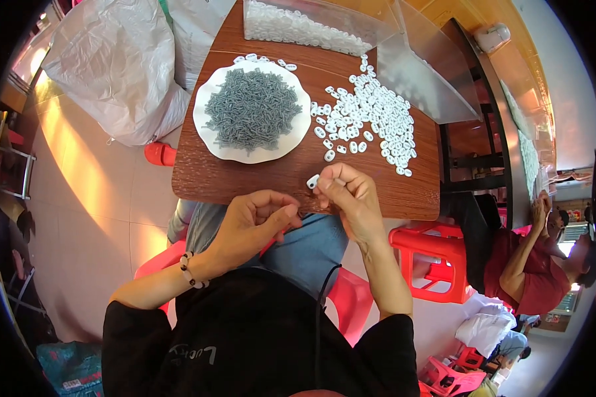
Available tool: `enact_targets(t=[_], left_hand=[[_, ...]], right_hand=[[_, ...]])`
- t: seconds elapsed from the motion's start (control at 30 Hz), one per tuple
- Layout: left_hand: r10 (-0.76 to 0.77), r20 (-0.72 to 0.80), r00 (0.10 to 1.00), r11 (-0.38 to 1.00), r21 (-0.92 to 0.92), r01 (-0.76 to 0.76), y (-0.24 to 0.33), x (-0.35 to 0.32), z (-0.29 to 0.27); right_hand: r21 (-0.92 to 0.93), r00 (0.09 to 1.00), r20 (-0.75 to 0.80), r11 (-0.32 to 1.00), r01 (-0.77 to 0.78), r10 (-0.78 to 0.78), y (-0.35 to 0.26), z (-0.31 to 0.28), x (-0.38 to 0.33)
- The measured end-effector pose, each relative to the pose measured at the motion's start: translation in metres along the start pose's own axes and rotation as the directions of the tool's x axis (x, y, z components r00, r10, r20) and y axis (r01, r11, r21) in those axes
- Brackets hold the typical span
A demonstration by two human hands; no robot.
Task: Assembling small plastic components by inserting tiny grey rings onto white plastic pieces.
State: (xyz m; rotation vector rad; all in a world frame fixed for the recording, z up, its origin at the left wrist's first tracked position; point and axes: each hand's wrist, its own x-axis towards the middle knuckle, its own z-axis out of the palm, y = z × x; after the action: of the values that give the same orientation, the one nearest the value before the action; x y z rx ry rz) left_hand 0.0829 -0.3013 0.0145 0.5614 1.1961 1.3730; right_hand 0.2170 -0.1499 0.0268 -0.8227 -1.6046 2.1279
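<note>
My right hand [351, 198] pinches a small white oval plastic piece [313, 180] with a dark hole, between thumb and fingertips, just above the table's near edge. To its left, my left hand [261, 216] has its fingers curled and its thumb close to them; whatever they may hold is too small to make out. Beyond my hands stands a white wavy-rimmed plate [202, 129], heaped with small grey coil-like pieces [253, 109] that resemble springs. Many white oval pieces [377, 118] lie loose to the right of the plate, and a few lie behind it.
A clear bin [311, 30] of whitish pieces stands at the table's [208, 182] far edge, beside a translucent panel [424, 79]. White sacks [122, 66] stand on the left. A red stool [434, 258] is on the right, near a seated person in a dark red top [530, 271].
</note>
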Motion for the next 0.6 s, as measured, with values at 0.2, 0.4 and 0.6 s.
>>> enact_targets(t=[0.2,0.4,0.6], left_hand=[[0.171,-0.054,0.984,0.979,-0.106,-0.176,-0.001,0.014,0.002],[0.233,-0.053,0.971,0.970,-0.061,-0.236,-0.011,0.016,-0.007],[0.207,-0.047,0.977,0.978,0.044,-0.205,-0.008,0.016,-0.016]], right_hand=[[-0.026,0.997,0.081,1.000,0.003,-0.001,0.005,0.013,-0.008],[-0.103,0.997,0.053,0.994,-0.043,0.048,0.003,0.019,-0.009],[-0.190,0.996,0.073,0.980,0.062,-0.049,0.001,0.023,-0.004]])
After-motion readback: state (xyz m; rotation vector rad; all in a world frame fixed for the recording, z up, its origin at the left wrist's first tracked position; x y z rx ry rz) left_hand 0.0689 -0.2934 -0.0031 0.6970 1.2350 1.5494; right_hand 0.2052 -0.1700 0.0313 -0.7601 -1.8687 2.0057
